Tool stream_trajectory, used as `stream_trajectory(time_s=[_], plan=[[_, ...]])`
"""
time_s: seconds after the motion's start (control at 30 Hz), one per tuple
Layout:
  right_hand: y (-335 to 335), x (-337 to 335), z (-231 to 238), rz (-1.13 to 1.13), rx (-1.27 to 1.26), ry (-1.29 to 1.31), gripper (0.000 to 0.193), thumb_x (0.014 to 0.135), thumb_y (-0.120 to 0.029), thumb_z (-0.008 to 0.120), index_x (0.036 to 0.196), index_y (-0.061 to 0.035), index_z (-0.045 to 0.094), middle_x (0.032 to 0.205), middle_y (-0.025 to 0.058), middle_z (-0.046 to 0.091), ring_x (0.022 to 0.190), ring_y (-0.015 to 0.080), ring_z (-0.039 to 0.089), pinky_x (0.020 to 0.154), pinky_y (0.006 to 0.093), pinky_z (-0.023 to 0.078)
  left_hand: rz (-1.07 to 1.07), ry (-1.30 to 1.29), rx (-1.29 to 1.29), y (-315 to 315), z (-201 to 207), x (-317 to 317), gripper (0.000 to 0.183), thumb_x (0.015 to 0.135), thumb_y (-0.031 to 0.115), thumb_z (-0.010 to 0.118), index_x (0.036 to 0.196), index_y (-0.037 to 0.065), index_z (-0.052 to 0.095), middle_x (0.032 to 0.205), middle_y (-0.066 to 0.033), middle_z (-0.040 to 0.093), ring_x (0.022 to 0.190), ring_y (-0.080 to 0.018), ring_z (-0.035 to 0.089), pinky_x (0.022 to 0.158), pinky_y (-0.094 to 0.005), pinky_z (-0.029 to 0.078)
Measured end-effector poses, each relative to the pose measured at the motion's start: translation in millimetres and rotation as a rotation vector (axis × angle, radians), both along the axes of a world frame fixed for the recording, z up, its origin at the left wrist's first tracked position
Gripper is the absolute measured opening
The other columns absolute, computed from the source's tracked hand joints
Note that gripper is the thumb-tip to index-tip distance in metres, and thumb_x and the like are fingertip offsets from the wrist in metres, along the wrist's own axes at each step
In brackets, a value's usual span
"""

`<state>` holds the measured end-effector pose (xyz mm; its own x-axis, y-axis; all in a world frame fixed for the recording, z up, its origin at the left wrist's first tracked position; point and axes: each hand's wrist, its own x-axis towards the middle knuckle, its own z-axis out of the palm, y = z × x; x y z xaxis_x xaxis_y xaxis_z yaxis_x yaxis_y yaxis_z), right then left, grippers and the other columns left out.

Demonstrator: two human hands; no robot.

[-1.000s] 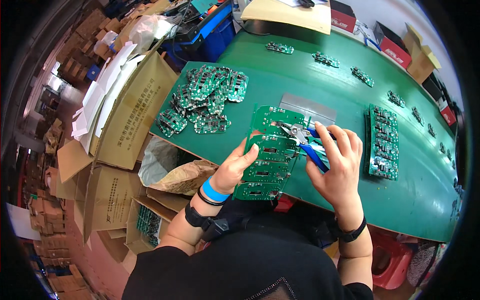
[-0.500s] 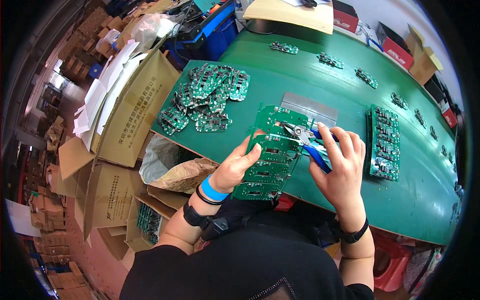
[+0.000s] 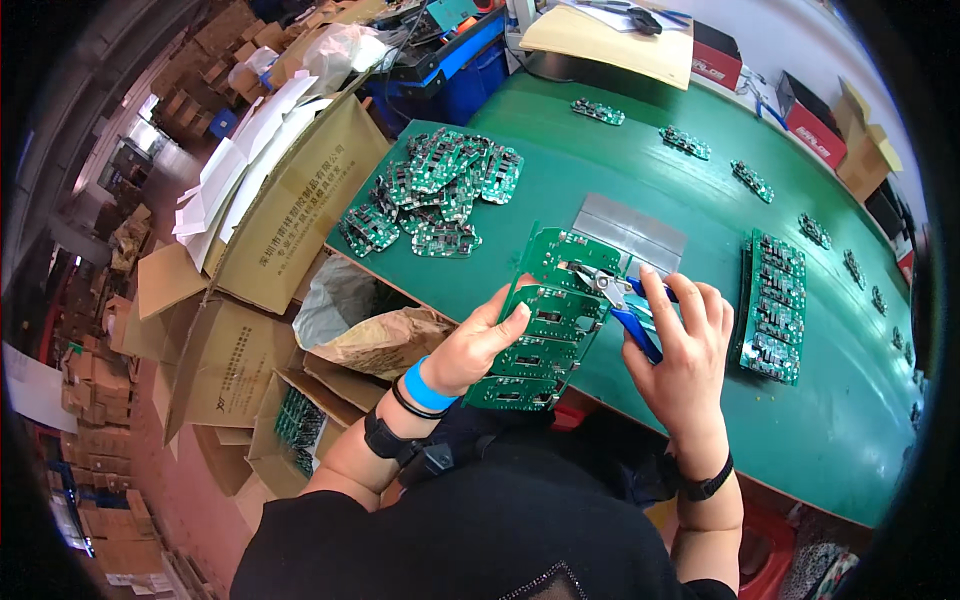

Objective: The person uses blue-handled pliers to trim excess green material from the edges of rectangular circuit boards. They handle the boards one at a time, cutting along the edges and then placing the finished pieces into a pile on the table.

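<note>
My left hand (image 3: 478, 348) grips the left edge of a green circuit board panel (image 3: 552, 328), thumb on its face. The panel is tilted in front of me and made up of several joined boards. Fingers wrapped round blue handles, my right hand (image 3: 688, 355) holds a pair of cutting pliers (image 3: 612, 291). Their jaws reach over the upper part of the panel, by a slot near the seam between the top two boards. Whether the blades are closed on anything is too small to tell. Behind the panel a grey metal plate (image 3: 632, 228) lies on the green table (image 3: 620, 150).
Loose circuit boards (image 3: 440, 180) are heaped at the table's left. On the right lies a stack of board panels (image 3: 773, 308). Several single boards (image 3: 685, 142) form a curved line along the far side. Cardboard boxes (image 3: 300, 225) and a paper-lined bag (image 3: 375, 335) stand left of the table.
The whole scene has shifted slightly right in the picture as the head view turned. Both hands keep their holds, and the pliers' jaws remain at the upper part of the panel.
</note>
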<state>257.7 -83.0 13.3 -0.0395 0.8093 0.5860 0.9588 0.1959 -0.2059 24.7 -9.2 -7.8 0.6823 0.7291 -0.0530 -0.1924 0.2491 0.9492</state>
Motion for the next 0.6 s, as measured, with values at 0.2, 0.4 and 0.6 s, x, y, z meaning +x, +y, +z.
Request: stream_trajectory(time_s=[0.2, 0.4, 0.6], plan=[[-4.3, 9.0, -13.6, 0.054, -0.043, 0.070, 0.069, 0.063, -0.020, 0.076, 0.129, -0.0089, 0.059, 0.115, 0.0108, 0.056, 0.101, 0.0302, 0.052, 0.089, 0.0433, 0.038, 0.050, 0.058, -0.035, -13.1, 3.3, 7.0, 0.050, 0.106, 0.027, 0.041, 0.148, 0.003, 0.030, 0.138, -0.0086, 0.049, 0.124, -0.0161, 0.048, 0.104, -0.0325, 0.039], [-6.9, 17.5, -18.1, 0.066, -0.018, 0.072, 0.069, 0.062, -0.019, 0.077, 0.128, -0.0093, 0.060, 0.113, 0.0093, 0.056, 0.102, 0.0287, 0.053, 0.089, 0.0429, 0.038, 0.093, 0.069, -0.083, -27.8, -2.2, 16.5, 0.048, 0.106, 0.029, 0.041, 0.146, 0.004, 0.033, 0.137, -0.0071, 0.049, 0.124, -0.0146, 0.048, 0.104, -0.0322, 0.040], [-7.1, 22.7, -26.8, 0.178, -0.005, 0.158, 0.061, 0.062, -0.015, 0.075, 0.121, -0.0077, 0.064, 0.105, 0.0086, 0.059, 0.095, 0.0272, 0.056, 0.084, 0.0399, 0.041, 0.147, -0.008, -0.175, -45.1, -3.6, 15.8, 0.048, 0.106, 0.027, 0.041, 0.147, 0.005, 0.031, 0.139, -0.0064, 0.046, 0.125, -0.0141, 0.047, 0.104, -0.0319, 0.039]])
